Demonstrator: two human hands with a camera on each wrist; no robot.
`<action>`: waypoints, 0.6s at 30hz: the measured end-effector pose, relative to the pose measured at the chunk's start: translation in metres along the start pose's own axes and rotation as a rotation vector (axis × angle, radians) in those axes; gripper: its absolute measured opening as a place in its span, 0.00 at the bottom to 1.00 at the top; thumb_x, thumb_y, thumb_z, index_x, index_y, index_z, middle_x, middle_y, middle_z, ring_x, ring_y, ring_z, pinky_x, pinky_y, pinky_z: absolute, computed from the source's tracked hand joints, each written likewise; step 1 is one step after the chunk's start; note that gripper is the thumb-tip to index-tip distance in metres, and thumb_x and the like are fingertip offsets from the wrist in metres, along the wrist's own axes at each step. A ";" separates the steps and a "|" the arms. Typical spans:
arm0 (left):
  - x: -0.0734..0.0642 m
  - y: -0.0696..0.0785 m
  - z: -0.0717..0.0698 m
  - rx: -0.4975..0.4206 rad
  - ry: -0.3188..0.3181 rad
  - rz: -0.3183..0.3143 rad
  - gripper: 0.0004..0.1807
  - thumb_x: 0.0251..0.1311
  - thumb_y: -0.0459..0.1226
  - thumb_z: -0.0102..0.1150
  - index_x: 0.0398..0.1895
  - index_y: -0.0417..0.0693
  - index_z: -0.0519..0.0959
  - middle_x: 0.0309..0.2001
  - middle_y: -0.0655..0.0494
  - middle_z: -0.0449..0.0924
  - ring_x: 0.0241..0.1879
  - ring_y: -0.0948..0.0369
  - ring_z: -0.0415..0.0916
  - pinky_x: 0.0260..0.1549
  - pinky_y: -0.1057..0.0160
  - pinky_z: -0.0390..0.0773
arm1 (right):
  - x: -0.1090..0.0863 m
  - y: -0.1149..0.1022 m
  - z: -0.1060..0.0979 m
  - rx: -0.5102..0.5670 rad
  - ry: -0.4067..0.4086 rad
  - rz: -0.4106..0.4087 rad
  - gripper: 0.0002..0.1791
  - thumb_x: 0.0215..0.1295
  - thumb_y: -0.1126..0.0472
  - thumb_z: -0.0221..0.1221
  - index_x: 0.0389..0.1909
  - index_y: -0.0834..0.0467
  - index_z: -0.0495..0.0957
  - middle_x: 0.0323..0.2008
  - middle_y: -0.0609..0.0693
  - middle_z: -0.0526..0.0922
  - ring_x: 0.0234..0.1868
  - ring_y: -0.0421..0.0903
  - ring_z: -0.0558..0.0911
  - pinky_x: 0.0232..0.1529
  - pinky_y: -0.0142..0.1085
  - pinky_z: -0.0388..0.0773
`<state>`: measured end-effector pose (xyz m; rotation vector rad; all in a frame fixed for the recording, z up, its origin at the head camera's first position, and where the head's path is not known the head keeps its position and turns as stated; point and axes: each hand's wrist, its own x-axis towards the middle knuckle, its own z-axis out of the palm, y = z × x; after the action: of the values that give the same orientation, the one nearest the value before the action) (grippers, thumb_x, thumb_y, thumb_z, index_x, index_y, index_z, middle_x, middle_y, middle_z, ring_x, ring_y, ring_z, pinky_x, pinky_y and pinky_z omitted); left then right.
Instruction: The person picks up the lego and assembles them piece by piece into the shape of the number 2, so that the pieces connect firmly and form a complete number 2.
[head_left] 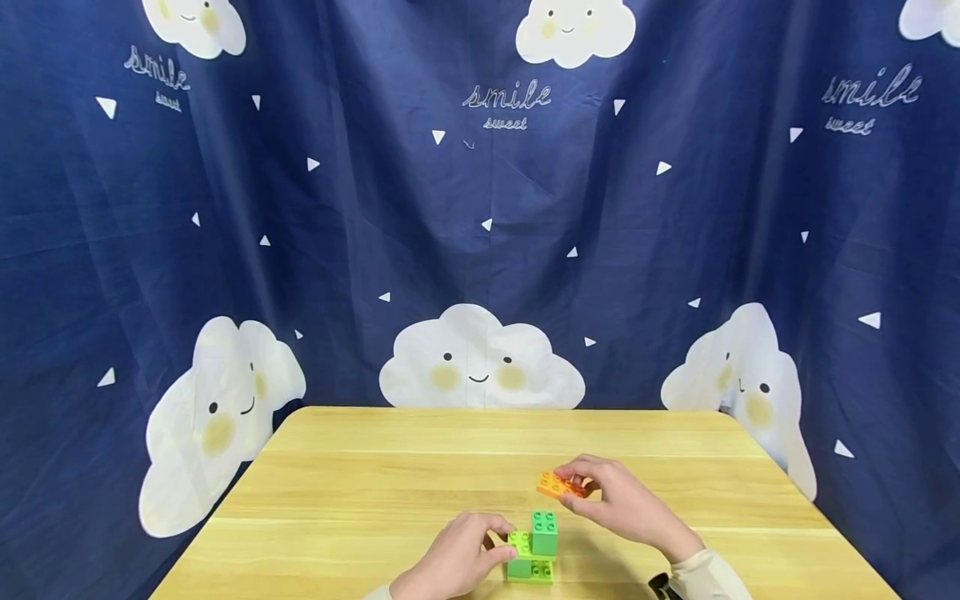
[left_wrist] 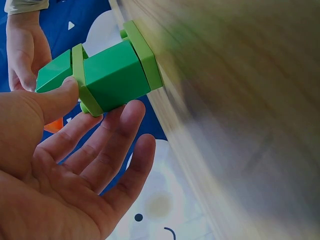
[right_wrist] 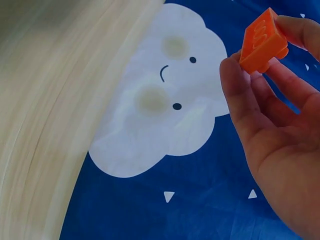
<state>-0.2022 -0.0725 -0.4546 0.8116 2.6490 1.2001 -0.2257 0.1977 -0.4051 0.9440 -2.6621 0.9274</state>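
On the near part of the table stands a stack of toy building bricks. At its bottom is a lime base plate (head_left: 542, 577), then a green brick (left_wrist: 112, 75), a second lime plate (left_wrist: 86, 80) and an upper green brick (head_left: 544, 540) at the right end. My left hand (head_left: 459, 552) grips the second lime plate from the left, thumb on one side and fingers on the other. Past the stack, above the table, my right hand (head_left: 626, 510) pinches a flat orange brick (head_left: 553, 485) by its right end. The orange brick's hollow underside shows in the right wrist view.
The pale wooden table (head_left: 360, 475) runs back to a dark blue curtain (head_left: 480, 208) printed with white clouds and triangles. The same curtain hangs along the left and right sides. A dark band (head_left: 663, 586) is on the right wrist.
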 end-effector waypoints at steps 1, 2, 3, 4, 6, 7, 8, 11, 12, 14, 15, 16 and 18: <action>0.000 0.000 0.000 -0.001 0.000 0.002 0.14 0.59 0.46 0.66 0.46 0.52 0.85 0.41 0.65 0.85 0.29 0.73 0.76 0.29 0.70 0.75 | 0.000 -0.001 0.000 -0.001 0.002 -0.002 0.14 0.66 0.49 0.62 0.49 0.51 0.82 0.41 0.37 0.81 0.36 0.32 0.77 0.38 0.31 0.80; 0.000 0.000 0.000 -0.001 0.000 0.004 0.14 0.59 0.46 0.66 0.46 0.52 0.85 0.41 0.65 0.85 0.29 0.73 0.76 0.29 0.70 0.75 | 0.000 -0.001 0.000 -0.001 0.004 -0.004 0.14 0.66 0.49 0.62 0.49 0.51 0.82 0.41 0.37 0.81 0.36 0.32 0.77 0.38 0.31 0.80; 0.000 0.000 0.000 -0.001 0.000 0.005 0.14 0.59 0.46 0.66 0.46 0.52 0.85 0.42 0.65 0.85 0.29 0.73 0.76 0.28 0.70 0.75 | 0.000 -0.002 0.000 -0.001 0.006 -0.007 0.14 0.66 0.50 0.62 0.49 0.51 0.82 0.41 0.37 0.82 0.37 0.32 0.77 0.38 0.31 0.80; 0.000 0.000 0.000 -0.001 0.000 0.009 0.14 0.59 0.46 0.66 0.46 0.52 0.85 0.42 0.65 0.85 0.29 0.73 0.76 0.28 0.70 0.75 | 0.000 -0.002 0.000 0.000 0.007 -0.010 0.14 0.66 0.50 0.62 0.49 0.51 0.82 0.42 0.37 0.82 0.37 0.32 0.77 0.38 0.31 0.80; 0.000 0.000 -0.001 -0.003 0.001 0.013 0.14 0.59 0.46 0.66 0.46 0.52 0.85 0.42 0.65 0.85 0.28 0.73 0.76 0.28 0.70 0.75 | 0.001 -0.003 0.000 0.003 0.007 -0.016 0.14 0.66 0.50 0.62 0.49 0.51 0.82 0.42 0.38 0.82 0.37 0.32 0.78 0.38 0.31 0.80; 0.000 0.000 -0.001 -0.002 0.001 0.015 0.14 0.59 0.46 0.66 0.46 0.52 0.85 0.42 0.66 0.85 0.28 0.73 0.76 0.28 0.70 0.75 | 0.001 -0.004 0.000 0.005 0.007 -0.021 0.14 0.66 0.50 0.62 0.49 0.51 0.82 0.42 0.38 0.82 0.37 0.32 0.78 0.38 0.32 0.81; 0.000 0.000 -0.001 -0.001 0.002 0.016 0.14 0.59 0.46 0.66 0.46 0.52 0.85 0.41 0.66 0.85 0.28 0.73 0.76 0.28 0.70 0.75 | 0.001 -0.004 0.000 0.007 0.005 -0.024 0.14 0.66 0.50 0.62 0.49 0.51 0.82 0.42 0.38 0.82 0.37 0.32 0.78 0.38 0.32 0.81; 0.001 0.000 -0.001 0.000 0.003 0.014 0.14 0.59 0.46 0.66 0.46 0.53 0.85 0.41 0.66 0.85 0.28 0.73 0.76 0.28 0.70 0.75 | 0.001 -0.005 0.001 0.010 -0.004 -0.026 0.15 0.66 0.50 0.63 0.49 0.51 0.82 0.42 0.39 0.82 0.37 0.32 0.78 0.38 0.32 0.81; 0.001 0.000 0.000 0.002 0.004 0.012 0.14 0.59 0.46 0.66 0.46 0.53 0.85 0.41 0.67 0.85 0.28 0.73 0.76 0.28 0.70 0.75 | 0.001 -0.005 0.002 0.008 -0.006 -0.027 0.15 0.66 0.49 0.62 0.49 0.51 0.82 0.43 0.39 0.83 0.37 0.32 0.78 0.38 0.33 0.81; 0.000 0.000 0.000 0.005 0.006 0.009 0.14 0.59 0.46 0.66 0.46 0.54 0.85 0.41 0.67 0.85 0.28 0.73 0.75 0.28 0.70 0.75 | 0.001 -0.006 0.003 0.007 -0.011 -0.028 0.16 0.66 0.48 0.62 0.50 0.51 0.82 0.43 0.39 0.83 0.38 0.32 0.79 0.38 0.33 0.81; 0.000 0.000 0.000 0.006 0.007 0.008 0.14 0.59 0.46 0.66 0.46 0.54 0.85 0.41 0.67 0.85 0.28 0.73 0.75 0.28 0.70 0.75 | 0.001 -0.007 0.004 0.008 -0.014 -0.029 0.16 0.66 0.48 0.62 0.50 0.51 0.82 0.44 0.39 0.83 0.38 0.32 0.79 0.38 0.34 0.82; 0.000 -0.001 0.000 0.006 0.008 0.006 0.14 0.59 0.46 0.66 0.46 0.54 0.85 0.41 0.67 0.85 0.28 0.73 0.75 0.28 0.70 0.75 | 0.001 -0.007 0.004 0.008 -0.017 -0.030 0.16 0.66 0.47 0.61 0.50 0.51 0.82 0.44 0.39 0.83 0.39 0.32 0.79 0.39 0.33 0.82; 0.000 -0.001 0.001 0.010 0.013 0.005 0.14 0.59 0.46 0.66 0.46 0.54 0.85 0.41 0.67 0.85 0.28 0.73 0.75 0.28 0.70 0.74 | 0.001 -0.009 0.005 0.012 -0.024 -0.034 0.17 0.66 0.46 0.61 0.50 0.50 0.82 0.45 0.39 0.83 0.39 0.32 0.79 0.40 0.34 0.82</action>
<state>-0.2022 -0.0723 -0.4556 0.8160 2.6666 1.1986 -0.2211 0.1885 -0.4044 1.0057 -2.6544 0.9310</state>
